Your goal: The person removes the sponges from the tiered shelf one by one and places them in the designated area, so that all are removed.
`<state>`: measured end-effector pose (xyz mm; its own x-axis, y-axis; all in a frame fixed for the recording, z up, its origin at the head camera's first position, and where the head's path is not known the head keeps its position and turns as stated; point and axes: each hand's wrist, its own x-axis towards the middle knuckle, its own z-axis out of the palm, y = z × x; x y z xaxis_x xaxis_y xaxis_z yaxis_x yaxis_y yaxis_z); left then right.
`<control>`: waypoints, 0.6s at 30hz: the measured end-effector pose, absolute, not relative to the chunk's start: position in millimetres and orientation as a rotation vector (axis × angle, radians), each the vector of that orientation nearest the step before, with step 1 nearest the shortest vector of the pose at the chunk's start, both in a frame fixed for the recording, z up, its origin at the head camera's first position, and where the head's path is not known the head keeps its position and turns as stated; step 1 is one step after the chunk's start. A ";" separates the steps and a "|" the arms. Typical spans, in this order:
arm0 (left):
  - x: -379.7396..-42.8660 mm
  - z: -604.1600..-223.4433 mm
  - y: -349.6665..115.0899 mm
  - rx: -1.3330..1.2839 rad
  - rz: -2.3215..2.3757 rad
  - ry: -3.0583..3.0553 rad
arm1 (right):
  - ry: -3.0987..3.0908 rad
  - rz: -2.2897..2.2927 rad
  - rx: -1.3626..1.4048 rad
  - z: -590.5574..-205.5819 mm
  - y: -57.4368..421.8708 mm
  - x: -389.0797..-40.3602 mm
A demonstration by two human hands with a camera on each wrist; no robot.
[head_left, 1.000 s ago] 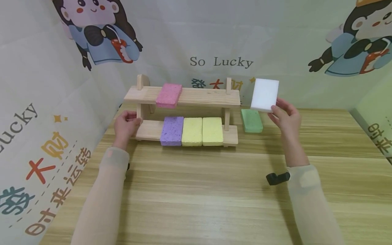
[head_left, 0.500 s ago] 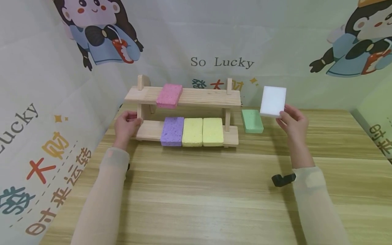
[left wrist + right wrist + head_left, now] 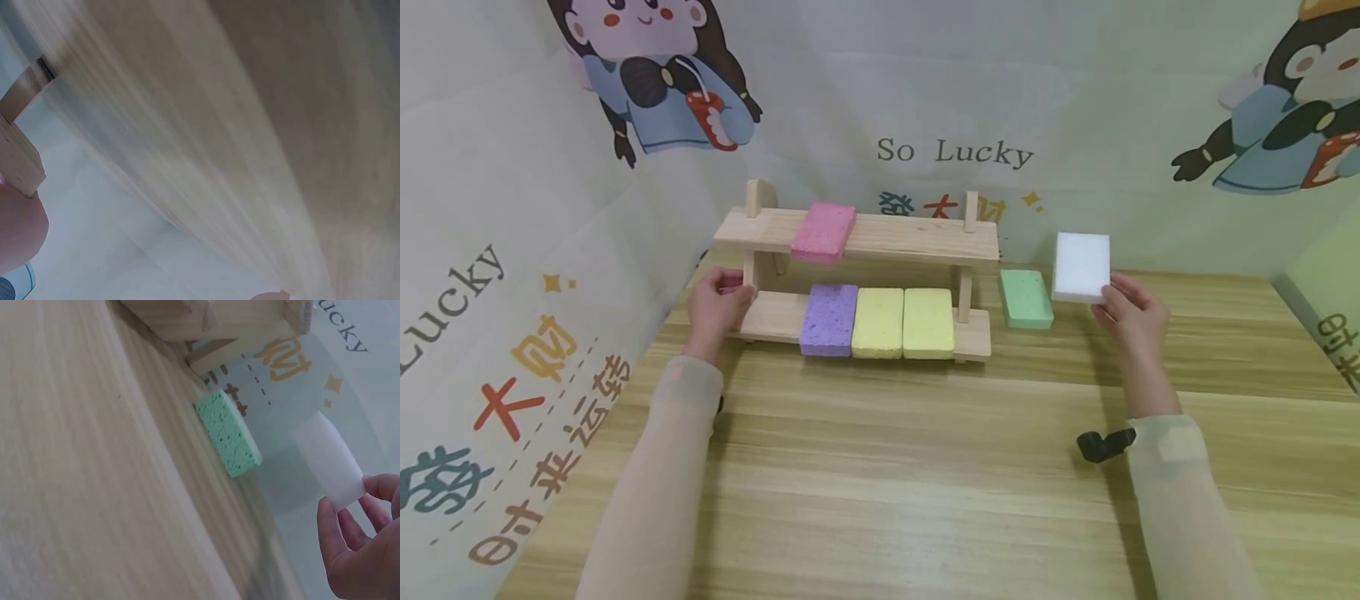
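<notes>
My right hand (image 3: 1138, 321) pinches a white sponge (image 3: 1081, 265) by its lower right corner, held up in the air. In the right wrist view the thumb and fingertips grip one end of that white sponge (image 3: 330, 459). A green sponge (image 3: 1026, 298) lies on the table just left of it. My left hand (image 3: 718, 304) holds the left end of a two-tier wooden rack (image 3: 917, 237) by its upright. On the top shelf sits a pink sponge (image 3: 823, 232). The lower shelf bears a purple sponge (image 3: 829, 321) and two yellow sponges (image 3: 877, 323) side by side.
The wood-grain table (image 3: 895, 483) extends in front of the rack and to its right. A printed cloth backdrop (image 3: 865, 75) rises directly behind. Black wrist-camera mounts (image 3: 1105, 446) stick out from the sleeves.
My right hand has moved right and lower with the white sponge, away from the rack and past the green sponge. The left hand stays on the rack. The head view has shifted slightly.
</notes>
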<state>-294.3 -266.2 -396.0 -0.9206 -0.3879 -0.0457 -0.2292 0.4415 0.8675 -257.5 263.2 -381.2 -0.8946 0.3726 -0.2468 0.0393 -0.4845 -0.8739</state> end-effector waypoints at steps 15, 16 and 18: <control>-295.0 -395.0 -267.9 0.535 -1.502 -2.520 | -1.589 2.435 -0.791 -405.3 285.4 -263.2; -294.5 -395.0 -267.7 0.533 -1.505 -2.518 | -1.601 2.432 -0.801 -406.6 286.9 -263.7; -294.0 -395.3 -267.5 0.529 -1.514 -2.515 | -1.623 2.425 -0.819 -408.6 289.0 -264.2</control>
<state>-294.0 -267.5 -395.3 -0.9250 -0.3774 -0.0454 -0.2168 0.4257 0.8785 -264.2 289.0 -408.6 -0.8484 0.3765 -0.3721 0.2005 -0.4221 -0.8841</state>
